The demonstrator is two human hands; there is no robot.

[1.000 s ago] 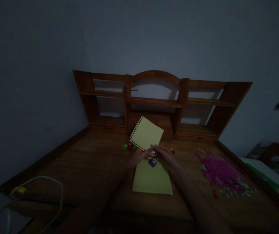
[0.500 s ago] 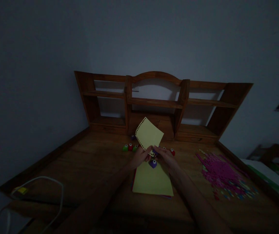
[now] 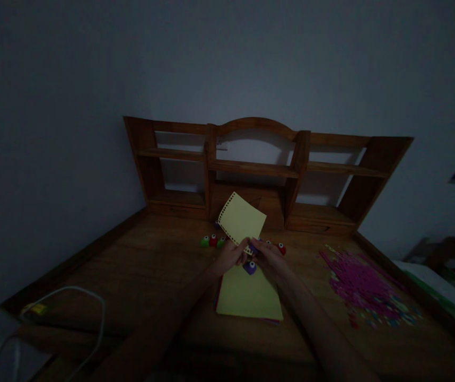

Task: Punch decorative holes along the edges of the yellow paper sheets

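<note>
My left hand (image 3: 230,256) pinches the lower corner of a yellow paper sheet (image 3: 242,218) with a punched, dotted left edge, held up over the wooden desk (image 3: 140,276). My right hand (image 3: 269,258) is closed on a small purple paper punch (image 3: 253,248) clamped at the sheet's bottom edge. A second purple punch (image 3: 249,267) rests just below my hands on a stack of yellow paper (image 3: 249,297) lying flat on the desk.
Green and red punches (image 3: 212,241) lie behind the sheet to the left, another red one (image 3: 281,248) to the right. A heap of pink paper bits (image 3: 360,286) covers the desk's right side. Wooden shelves (image 3: 251,170) stand at the back. A white cable (image 3: 64,313) loops at the near left.
The held yellow sheet turned and narrowed slightly, then swung a little left. Both hands stayed together at its bottom edge.
</note>
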